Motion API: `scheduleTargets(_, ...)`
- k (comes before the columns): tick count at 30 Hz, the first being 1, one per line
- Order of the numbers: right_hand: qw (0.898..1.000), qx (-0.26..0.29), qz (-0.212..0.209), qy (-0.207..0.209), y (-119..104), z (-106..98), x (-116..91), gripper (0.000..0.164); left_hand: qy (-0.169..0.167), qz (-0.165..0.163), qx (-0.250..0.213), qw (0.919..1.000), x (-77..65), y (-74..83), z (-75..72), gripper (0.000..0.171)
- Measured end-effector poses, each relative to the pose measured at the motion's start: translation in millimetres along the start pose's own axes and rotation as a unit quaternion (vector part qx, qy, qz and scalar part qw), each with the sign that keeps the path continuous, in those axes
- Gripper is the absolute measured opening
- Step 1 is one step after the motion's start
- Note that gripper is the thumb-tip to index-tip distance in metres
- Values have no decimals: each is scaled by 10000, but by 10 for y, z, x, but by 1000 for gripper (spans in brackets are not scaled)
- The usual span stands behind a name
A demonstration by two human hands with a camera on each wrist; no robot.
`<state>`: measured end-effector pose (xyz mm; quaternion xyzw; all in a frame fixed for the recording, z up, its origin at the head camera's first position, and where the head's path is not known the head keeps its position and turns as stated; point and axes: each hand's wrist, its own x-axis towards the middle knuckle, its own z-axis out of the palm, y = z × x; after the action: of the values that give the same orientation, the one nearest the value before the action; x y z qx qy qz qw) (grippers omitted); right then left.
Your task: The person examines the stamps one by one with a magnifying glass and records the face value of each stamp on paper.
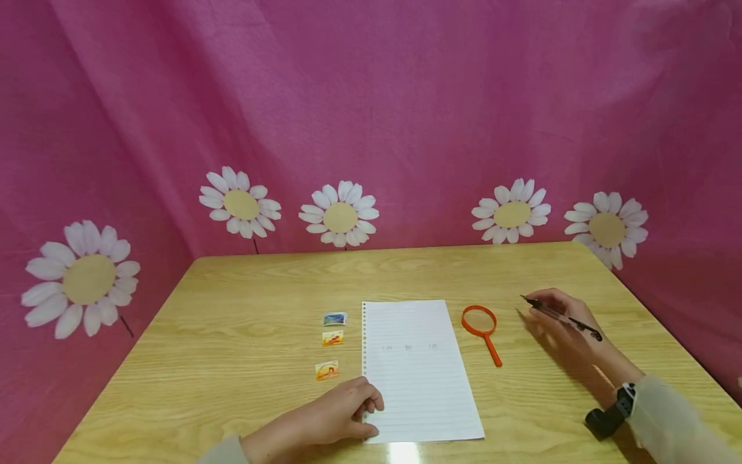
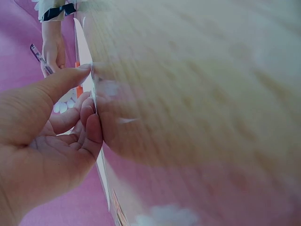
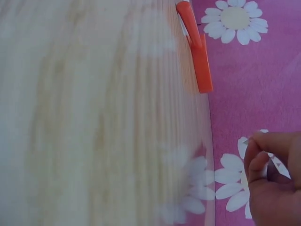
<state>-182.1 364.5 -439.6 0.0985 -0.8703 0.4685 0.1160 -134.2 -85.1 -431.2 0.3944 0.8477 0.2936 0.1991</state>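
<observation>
A lined sheet of loose-leaf paper [image 1: 414, 386] lies on the table, holes along its left side and several small faint marks across it. My left hand [image 1: 350, 409] rests on its lower left edge, fingers loosely bent and fingertips touching down. Off to the right, my right hand [image 1: 565, 316] holds a pen [image 1: 559, 314] above the table, its tip pointing left. The pen is hidden in the right wrist view, where only curled fingers [image 3: 263, 160] show. Between paper and right hand lies a red magnifying glass [image 1: 493, 351].
Three small stamp-like pictures lie left of the paper: a blue one [image 1: 335, 319], a yellow one [image 1: 333, 338] and another yellow one [image 1: 327, 370] nearer me. The wooden table [image 1: 249, 335] ends at a pink curtain [image 1: 371, 116] with daisies.
</observation>
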Motion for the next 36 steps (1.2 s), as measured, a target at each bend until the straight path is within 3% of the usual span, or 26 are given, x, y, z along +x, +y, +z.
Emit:
scheduleTargets(7,9979,276,-574,116,-1,-24,-20,27,-1,43,1,10000,-13,-5,-8,23)
scheduleTargets(11,9945,736,-747,-35,21,-54,-24,28,20,89,39,10000,-22,-16,-14,23)
scheduleTargets(13,9922,1016,-711,-124,33,-72,-23,28,26,78,18,10000,-21,-17,-10,23)
scheduleTargets(17,9938,1105,-26,-121,43,-94,-12,24,41,43,-10,10000,-21,-14,2,23)
scheduleTargets(20,9977,555,383,-99,35,-81,-2,24,52,59,8,10000,-14,-16,7,23)
scheduleTargets(22,9991,79,388,-160,20,-60,10,24,46,45,15,10000,-5,-18,9,23)
scheduleTargets(27,9930,-1097,40,-426,-6,45,108,14,29,-67,-7,10000,-3,-25,5,23)
scheduleTargets(36,9744,-1945,-570,-976,6,143,243,3,-7,-101,109,9999,0,-14,-4,23)
